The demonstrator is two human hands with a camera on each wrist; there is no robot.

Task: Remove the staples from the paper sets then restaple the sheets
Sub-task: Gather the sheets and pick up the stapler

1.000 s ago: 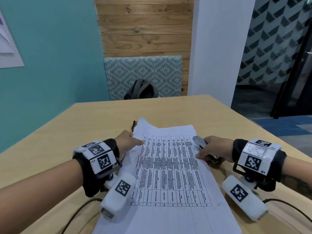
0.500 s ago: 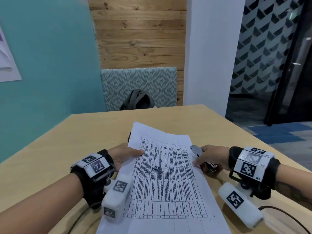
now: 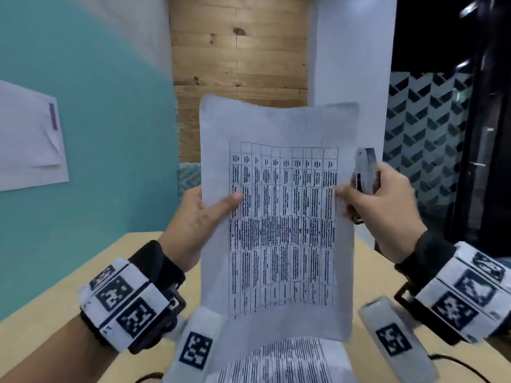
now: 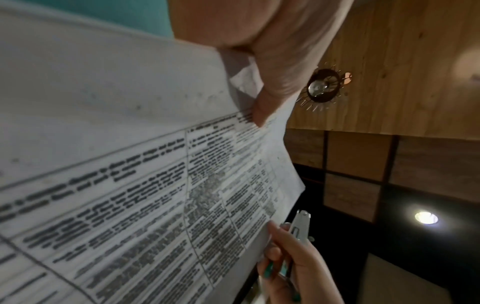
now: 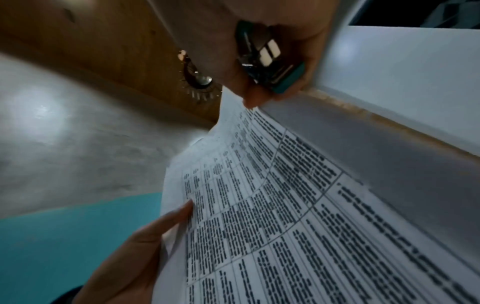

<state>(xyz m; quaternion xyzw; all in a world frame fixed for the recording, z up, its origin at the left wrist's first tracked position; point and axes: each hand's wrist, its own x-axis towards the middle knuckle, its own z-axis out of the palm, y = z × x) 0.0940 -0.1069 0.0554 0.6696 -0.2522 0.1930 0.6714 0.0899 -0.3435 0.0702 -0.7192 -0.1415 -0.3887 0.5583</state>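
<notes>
Above the wooden table (image 3: 41, 322) both forearms are raised, the left hand (image 3: 193, 219) pinching the upright paper set (image 3: 279, 217) by one edge, the right hand (image 3: 387, 211) pinching the other while clutching the stapler (image 3: 365, 170).

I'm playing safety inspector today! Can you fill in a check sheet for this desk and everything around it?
Surface: wooden table, mostly hidden by the paper.
Job's things: paper set held up, printed table facing the camera; stapler in the right hand; more printed sheets lower down.
Clutter: nothing seen.
Grippers: left hand pinches the paper's left edge; right hand grips the stapler, thumb on the paper's right edge.
Cables: black cable by the right wrist.
Surroundings: teal wall, wood panelling, white pillar, poster.
</notes>
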